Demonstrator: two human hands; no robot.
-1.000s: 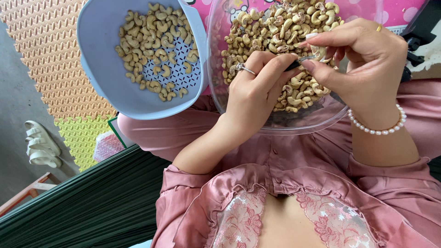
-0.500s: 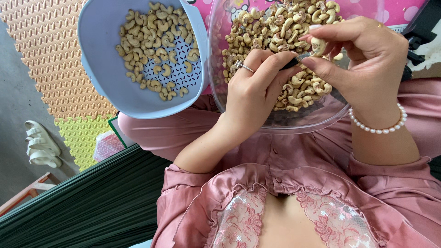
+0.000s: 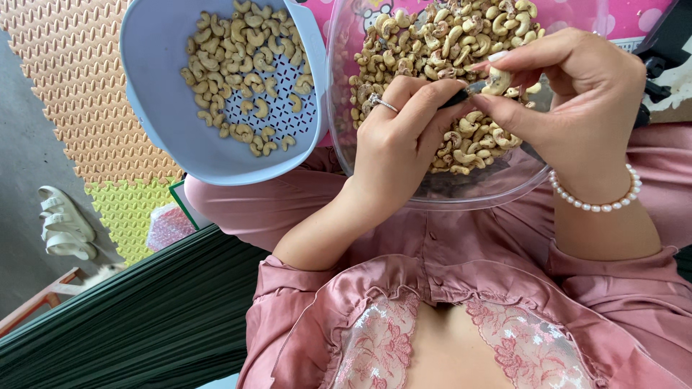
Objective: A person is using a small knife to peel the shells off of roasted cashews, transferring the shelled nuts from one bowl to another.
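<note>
Two-handed work over the lap, and by the look of it midway through cleaning a single nut. Left hand (image 3: 404,140), ringed, curled nearly closed, thumb and forefinger pinched on a small dark tool (image 3: 461,94) with its tip against one cashew (image 3: 497,81). Right hand (image 3: 584,101), with a pearl bracelet (image 3: 591,205) at the wrist, partly closed, fingertips gripping that same cashew from the other side, remaining fingers loosely bent above it. Both held just over a clear bowl (image 3: 432,198) heaped with cashews, many with brownish skin on them. Just beside it, to the left, a pale blue strainer bowl (image 3: 166,137) with a thinner layer of cleaner, paler nuts (image 3: 245,50) spread over the holes in its bottom. Both bowls resting on the lap against a pink blouse (image 3: 432,245). Off to the left, on the floor, a foam mat (image 3: 72,86) in orange and green, a pair of white sandals (image 3: 65,223), and dark green pleated cloth (image 3: 144,324) lower down. Judging from the grip: scraping or picking at the skin under way, not yet finished. Next move likely calling for a light, steady stroke of the tool along the curve, a firm but gentle pinch so as not to snap the nut, and a small turn between the fingertips to reach the far side. Too small to tell how much skin remains on it.
</note>
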